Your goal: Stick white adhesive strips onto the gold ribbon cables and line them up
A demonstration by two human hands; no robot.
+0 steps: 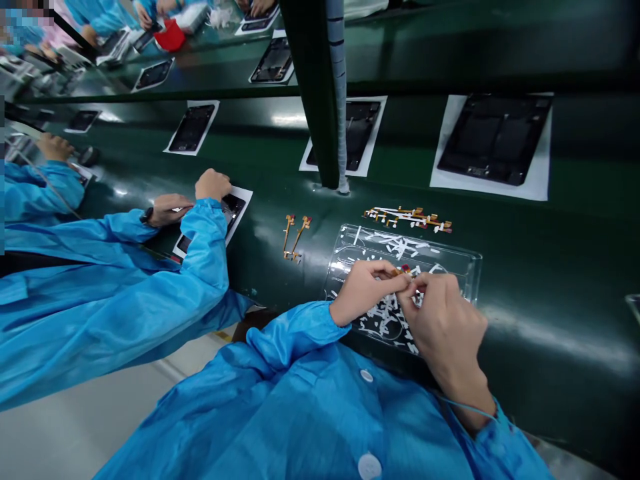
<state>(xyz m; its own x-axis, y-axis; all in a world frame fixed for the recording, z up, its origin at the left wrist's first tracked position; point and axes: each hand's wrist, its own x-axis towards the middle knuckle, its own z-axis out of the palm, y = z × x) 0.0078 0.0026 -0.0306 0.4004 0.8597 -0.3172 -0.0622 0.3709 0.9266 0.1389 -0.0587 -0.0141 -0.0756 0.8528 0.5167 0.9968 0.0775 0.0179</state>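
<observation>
My left hand (364, 290) and my right hand (445, 320) meet over a clear plastic tray (465, 263) littered with white paper scraps. Both hands pinch a small orange flex cable (405, 271) between their fingertips. Two more orange flex cables (295, 235) lie on the green belt to the left of the tray. Beyond the tray lies a row of several flex cables with white strips (407, 218). I wear a blue smock.
The green conveyor belt (550, 267) carries black device panels on white sheets (493, 140), (191, 128). A dark post (315, 93) rises behind the tray. On my left, a co-worker's hands (213, 185) in blue sleeves rest on a panel. More workers sit further along.
</observation>
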